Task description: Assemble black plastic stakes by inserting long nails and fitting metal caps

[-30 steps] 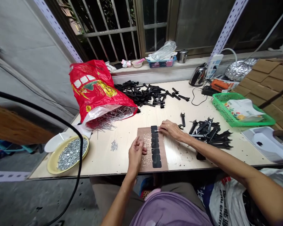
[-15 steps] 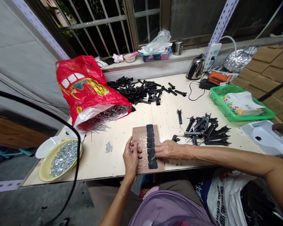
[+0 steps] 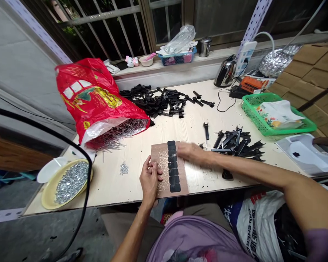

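Note:
A brown board (image 3: 183, 182) lies near the front edge of the table, with a row of black rounded pads (image 3: 174, 171) along its right part and pale crumbs (image 3: 163, 163) scattered to their left. My left hand (image 3: 150, 178) rests at the board's left side, fingers curled together over its edge; whatever they may hold is hidden. Over the upper right of the board, beside the pads, my right hand (image 3: 191, 151) is smeared by motion and its fingers cannot be made out. To its right is a pile of black handle-like parts (image 3: 235, 143), some with metal rods.
A red bag (image 3: 90, 91) spills thin metal rods. Behind it lies a heap of black parts (image 3: 155, 102). At left is a yellow bowl (image 3: 47, 198) of small shiny pieces, near a little group of them (image 3: 124, 168). A green basket (image 3: 265, 129) and a kettle (image 3: 225, 71) stand right.
My right hand has moved away from me, from the lower pads to the upper end of the row. My left hand stays at the board's left side. The view has shifted slightly.

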The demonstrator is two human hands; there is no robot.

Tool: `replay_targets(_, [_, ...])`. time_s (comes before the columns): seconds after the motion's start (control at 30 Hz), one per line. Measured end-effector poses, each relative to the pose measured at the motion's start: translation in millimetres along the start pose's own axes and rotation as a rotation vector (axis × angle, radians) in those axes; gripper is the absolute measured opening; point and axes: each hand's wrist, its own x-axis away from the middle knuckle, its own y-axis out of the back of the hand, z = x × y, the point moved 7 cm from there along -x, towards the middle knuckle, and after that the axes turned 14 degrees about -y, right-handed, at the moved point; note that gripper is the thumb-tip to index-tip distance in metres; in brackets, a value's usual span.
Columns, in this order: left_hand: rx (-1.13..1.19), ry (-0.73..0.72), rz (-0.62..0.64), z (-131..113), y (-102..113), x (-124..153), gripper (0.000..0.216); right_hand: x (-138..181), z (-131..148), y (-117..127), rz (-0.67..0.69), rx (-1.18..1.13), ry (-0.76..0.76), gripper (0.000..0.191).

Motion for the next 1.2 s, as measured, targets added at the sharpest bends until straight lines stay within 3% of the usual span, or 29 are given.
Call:
replay_targets(0.13, [-0.008, 0.006, 0.013, -1.3, -1.1, -0.4, 0.057, 9.2, 6.7, -14.7, 0.051, 0.086, 0.120, 0.030])
replay_targets(0.23, [-0.003, 0.018, 0.005, -1.3, -1.0, -0.2, 0.058, 12.8, 7.2, -17.9, 0.037, 0.092, 0.105, 0.030])
replay_targets(0.53, [-0.027, 0.028, 0.015, -2.3, -0.5, -0.5, 0.054, 11.6, 4.8, -6.6, 0.059, 0.006, 0.081, 0.025])
replay_targets(0.7, [-0.028, 0.035, 0.027, -5.2, -0.8, -1.1, 0.056, 5.4, 0.6, -3.6, 0.041, 0.013, -0.026, 0.022])
replay_targets(0.83, [-0.033, 0.103, 0.021, -2.1, 2.6, -0.1, 0.061, 13.9, 16.2, 7.7, 0.157, 0.117, 0.092, 0.021])
replay_targets(0.9, [-0.025, 0.134, 0.020, -1.0, 2.2, -3.4, 0.064, 21.8, 4.0, 27.4, 0.203, 0.248, 0.021, 0.018])
replay_targets(0.97, [0.011, 0.150, 0.034, -3.0, -5.1, -12.0, 0.067, 29.6, -25.0, 57.3, 0.209, 0.387, -0.163, 0.017])
replay_targets(1.07, [0.089, 0.129, 0.077, -12.6, -31.6, -36.8, 0.069, 32.8, -73.2, 96.2, 0.237, 0.486, -0.373, 0.023])
replay_targets(1.2, [0.138, 0.032, 0.030, -20.9, -77.1, -83.6, 0.061, -13.7, -121.0, 120.5, 0.036, 0.449, -0.537, 0.027])
